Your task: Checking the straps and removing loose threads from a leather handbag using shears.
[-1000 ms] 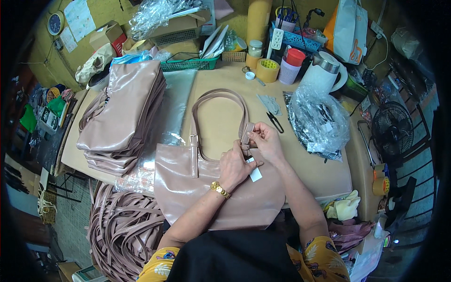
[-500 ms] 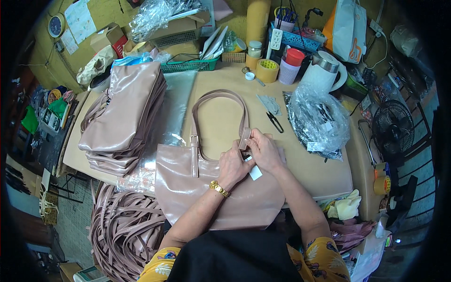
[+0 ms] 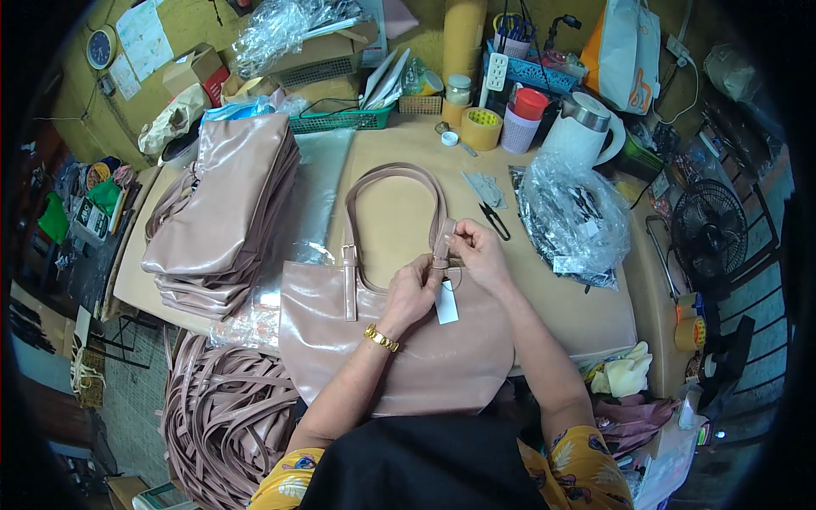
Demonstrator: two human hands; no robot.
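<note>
as left hand (image 3: 415, 286) pinches one strap (image 3: 396, 168) low, right hand (image 3: 476, 255) grips it higher | one bag (image 3: 450, 365) | one tag (image 3: 446, 303)

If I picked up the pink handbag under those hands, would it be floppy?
The handbag would probably sag, since it lies rather flat. Its glossy surface might feel slippery. The curved strap likely bends easily, looking thin.

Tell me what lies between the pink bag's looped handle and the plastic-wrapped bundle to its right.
In the head view, black snips and a small pale item, too unclear to name, lie between the handle and the bundle.
</note>
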